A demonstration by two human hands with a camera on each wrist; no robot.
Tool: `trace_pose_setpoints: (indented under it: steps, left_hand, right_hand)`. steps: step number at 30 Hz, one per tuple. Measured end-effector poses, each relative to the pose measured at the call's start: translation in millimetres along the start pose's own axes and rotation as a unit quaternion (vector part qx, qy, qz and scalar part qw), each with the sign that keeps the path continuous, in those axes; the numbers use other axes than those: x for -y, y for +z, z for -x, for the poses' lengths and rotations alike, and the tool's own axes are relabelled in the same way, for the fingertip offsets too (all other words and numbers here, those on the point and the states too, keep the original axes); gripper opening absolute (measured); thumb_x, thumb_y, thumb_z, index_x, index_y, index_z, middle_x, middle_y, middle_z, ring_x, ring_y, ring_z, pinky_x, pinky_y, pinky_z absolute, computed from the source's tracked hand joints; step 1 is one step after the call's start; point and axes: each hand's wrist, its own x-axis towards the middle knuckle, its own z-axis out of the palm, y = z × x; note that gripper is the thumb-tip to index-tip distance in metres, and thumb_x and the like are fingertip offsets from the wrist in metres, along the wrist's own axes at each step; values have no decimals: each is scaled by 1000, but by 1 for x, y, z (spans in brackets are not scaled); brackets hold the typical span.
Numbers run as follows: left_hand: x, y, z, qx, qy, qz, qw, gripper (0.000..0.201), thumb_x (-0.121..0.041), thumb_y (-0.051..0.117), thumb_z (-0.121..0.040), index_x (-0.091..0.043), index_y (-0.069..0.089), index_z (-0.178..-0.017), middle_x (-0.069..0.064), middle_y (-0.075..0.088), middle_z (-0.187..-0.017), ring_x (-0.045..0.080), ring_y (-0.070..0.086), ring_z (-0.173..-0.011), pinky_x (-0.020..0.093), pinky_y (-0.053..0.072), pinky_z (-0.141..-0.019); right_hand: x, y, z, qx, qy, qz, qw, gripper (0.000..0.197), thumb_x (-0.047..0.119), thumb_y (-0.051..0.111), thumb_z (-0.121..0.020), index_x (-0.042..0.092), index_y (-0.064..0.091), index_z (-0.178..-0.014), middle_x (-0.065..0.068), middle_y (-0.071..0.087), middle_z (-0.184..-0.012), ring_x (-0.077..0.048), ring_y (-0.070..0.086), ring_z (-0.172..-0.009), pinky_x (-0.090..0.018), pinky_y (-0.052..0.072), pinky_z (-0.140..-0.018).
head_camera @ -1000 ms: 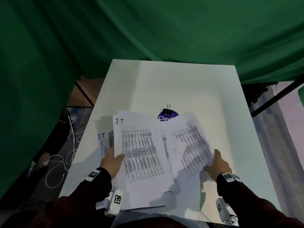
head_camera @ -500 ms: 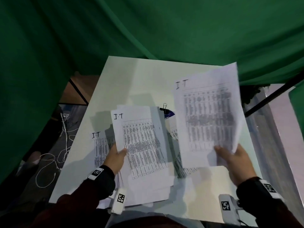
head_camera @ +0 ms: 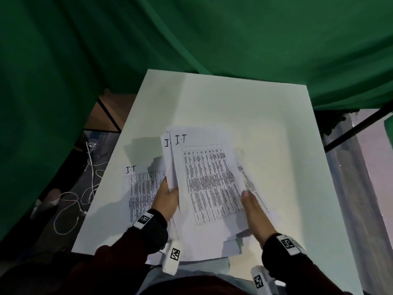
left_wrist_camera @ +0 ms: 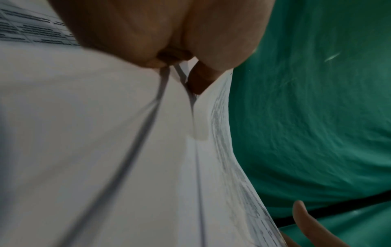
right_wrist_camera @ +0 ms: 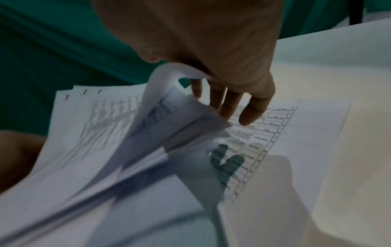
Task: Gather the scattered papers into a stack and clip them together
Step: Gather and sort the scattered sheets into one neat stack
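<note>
A loose stack of printed papers (head_camera: 208, 179) marked "I-T" is tilted up off the white table (head_camera: 234, 103). My left hand (head_camera: 168, 196) grips its left edge; the left wrist view shows my fingers (left_wrist_camera: 169, 33) pinching the sheets (left_wrist_camera: 105, 133). My right hand (head_camera: 253, 211) lays its thumb on the top sheet. In the right wrist view its straight fingers (right_wrist_camera: 232, 103) hang below the stack (right_wrist_camera: 95, 133), near a sheet (right_wrist_camera: 264, 142) lying flat. Another sheet (head_camera: 142, 188) lies flat at the left. The binder clip is hidden behind the papers.
Green curtain (head_camera: 212, 39) surrounds the table's far and left sides. White cables (head_camera: 85, 188) lie on the floor to the left. A black bar (head_camera: 350, 130) crosses at the right. Bare tabletop shows beyond and to the right of the papers.
My right hand lifted a sheet from the right and brought it left onto the papers in my left hand. The stack now covers the binder clip.
</note>
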Motion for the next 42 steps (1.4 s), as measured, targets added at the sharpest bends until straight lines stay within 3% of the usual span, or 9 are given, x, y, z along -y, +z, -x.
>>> trace_pose_setpoints:
  steps: [4, 8, 12, 16, 19, 25, 32, 37, 42]
  left_hand:
    - [-3, -7, 3, 6, -17, 30, 999, 43, -4, 50, -98, -38, 58, -123, -17, 76, -108, 11, 69, -108, 34, 53, -93]
    - [-15, -4, 12, 34, -8, 35, 999, 31, -19, 47, -104, -37, 58, -127, -15, 66, -130, 14, 55, -131, 30, 43, -102]
    - [-39, 3, 29, 101, 32, -60, 993, 60, -58, 34, -102, -36, 23, -156, -27, 26, -141, -1, 28, -133, 31, 19, -115]
    - [-57, 9, 21, 79, 149, -132, 977, 52, -33, 44, -106, -27, 27, -155, -30, 33, -144, -12, 33, -133, 19, 23, -116]
    - [-73, 12, 16, 44, 197, -86, 976, 35, -22, 44, -107, -34, 38, -140, -34, 48, -126, -34, 43, -106, -4, 34, -91]
    - [-67, 12, 11, 45, 183, -79, 979, 43, -18, 58, -101, -30, 41, -139, -12, 59, -132, 7, 55, -124, 26, 44, -101]
    - [-60, 14, 6, 17, 164, -130, 978, 34, -29, 58, -99, -23, 48, -131, -6, 64, -125, 9, 59, -117, 35, 42, -106]
    - [-68, 21, 10, 26, 198, -124, 972, 36, -18, 57, -101, -25, 41, -132, -24, 60, -114, -21, 55, -105, 1, 42, -88]
    - [-64, 25, 11, 43, 194, -112, 974, 42, -9, 55, -101, -38, 31, -119, -16, 63, -114, -22, 59, -98, -2, 43, -76]
  right_hand:
    - [8, -22, -13, -39, 9, 1, 999, 100, 98, 31, -71, 29, 66, -133, 1, 69, -131, -20, 65, -119, -45, 45, -110]
    - [26, -32, -21, 23, 23, -140, 990, 37, 40, 54, -103, 27, 52, -137, -1, 72, -126, -24, 71, -113, -46, 51, -105]
    - [40, -34, -23, 31, -63, -83, 994, 32, 11, 65, -98, 14, 65, -129, -2, 77, -122, -26, 71, -117, -52, 49, -109]
    - [64, -33, -11, -49, -163, -76, 982, 27, 6, 71, -93, 22, 71, -115, 1, 80, -108, -14, 75, -102, -32, 58, -92]
    - [74, -31, -5, -96, -207, -102, 968, 19, 5, 71, -93, 14, 70, -110, 6, 80, -97, -6, 75, -90, -24, 56, -82]
    - [59, -23, -6, -98, -212, -97, 968, 25, 3, 69, -95, 21, 64, -111, 3, 76, -111, -16, 72, -106, -36, 55, -94]
    - [49, -18, -3, -95, -194, -93, 972, 27, 4, 66, -96, 28, 62, -108, 2, 76, -112, -14, 72, -106, -42, 57, -97]
    - [57, -12, 4, -96, -227, -117, 962, 35, 1, 63, -97, 30, 57, -116, 1, 74, -116, -11, 71, -108, -30, 58, -90]
    - [50, -8, 4, -94, -205, -117, 967, 39, 0, 62, -97, 32, 56, -120, 4, 73, -117, -7, 70, -108, -30, 57, -91]
